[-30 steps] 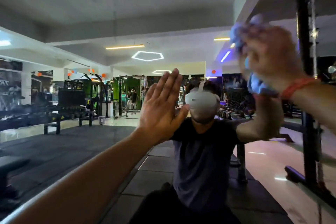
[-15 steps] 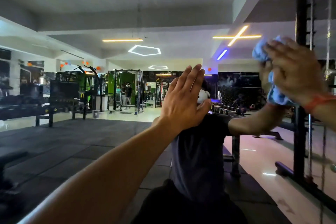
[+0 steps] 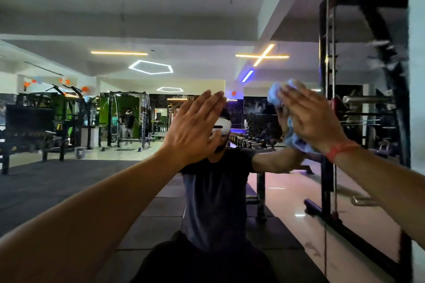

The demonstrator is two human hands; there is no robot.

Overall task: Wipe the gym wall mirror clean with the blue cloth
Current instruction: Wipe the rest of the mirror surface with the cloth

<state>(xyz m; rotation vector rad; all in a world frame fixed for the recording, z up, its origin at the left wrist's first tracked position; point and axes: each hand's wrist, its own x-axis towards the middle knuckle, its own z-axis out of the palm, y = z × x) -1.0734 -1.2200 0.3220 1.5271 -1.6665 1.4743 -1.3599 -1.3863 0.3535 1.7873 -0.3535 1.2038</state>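
Note:
The gym wall mirror (image 3: 115, 18) fills nearly the whole view and reflects the room and a person in a dark shirt. My right hand (image 3: 310, 117) presses a crumpled blue cloth (image 3: 274, 94) flat against the glass at the centre right; cloth shows above the fingertips and below the palm. A red thread band circles that wrist. My left hand (image 3: 195, 128) rests flat on the mirror at the centre, fingers straight and together, holding nothing. It hides part of the reflected head.
The mirror's right edge meets a pale wall strip (image 3: 417, 122). Reflected in the glass are a black weight rack (image 3: 331, 122), a dumbbell row (image 3: 248, 141), benches, green machines at the left and black floor mats.
My right hand with the cloth has slid down and to the left across the glass, closer to my left hand. The left hand stays planted flat while the view shifts.

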